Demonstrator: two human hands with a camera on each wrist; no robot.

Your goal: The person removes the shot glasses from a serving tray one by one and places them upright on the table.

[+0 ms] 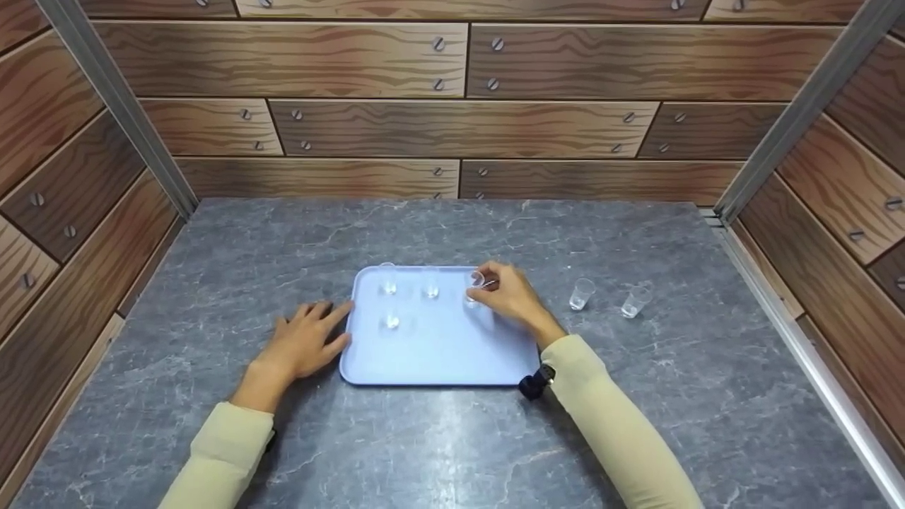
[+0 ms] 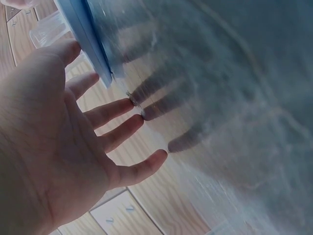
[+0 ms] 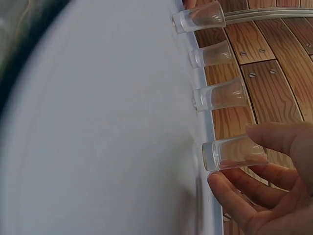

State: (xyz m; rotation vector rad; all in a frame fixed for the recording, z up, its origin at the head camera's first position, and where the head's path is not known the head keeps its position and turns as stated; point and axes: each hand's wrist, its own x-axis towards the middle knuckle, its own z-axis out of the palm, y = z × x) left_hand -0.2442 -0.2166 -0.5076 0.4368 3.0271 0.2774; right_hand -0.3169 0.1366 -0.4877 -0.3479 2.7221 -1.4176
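Observation:
A light blue tray (image 1: 438, 360) lies on the table. At its far right corner, my right hand (image 1: 512, 293) pinches a small clear shot glass (image 3: 234, 152) between thumb and fingers. The glass is upright, its base at or just above the tray; I cannot tell if it touches. Two more shot glasses stand along the tray's far side, one at the far left (image 1: 389, 287) and one in the middle (image 1: 430, 288); a third glass (image 1: 391, 322) stands nearer on the left. My left hand (image 1: 304, 341) rests on the table with spread fingers, thumb and index finger touching the tray's left edge.
Two shot glasses stand on the grey marbled table (image 1: 452, 452) right of the tray, one closer (image 1: 581, 295) and one farther right (image 1: 635, 304). Wood-patterned walls (image 1: 565, 127) and metal posts (image 1: 799, 106) enclose the table at the back and sides.

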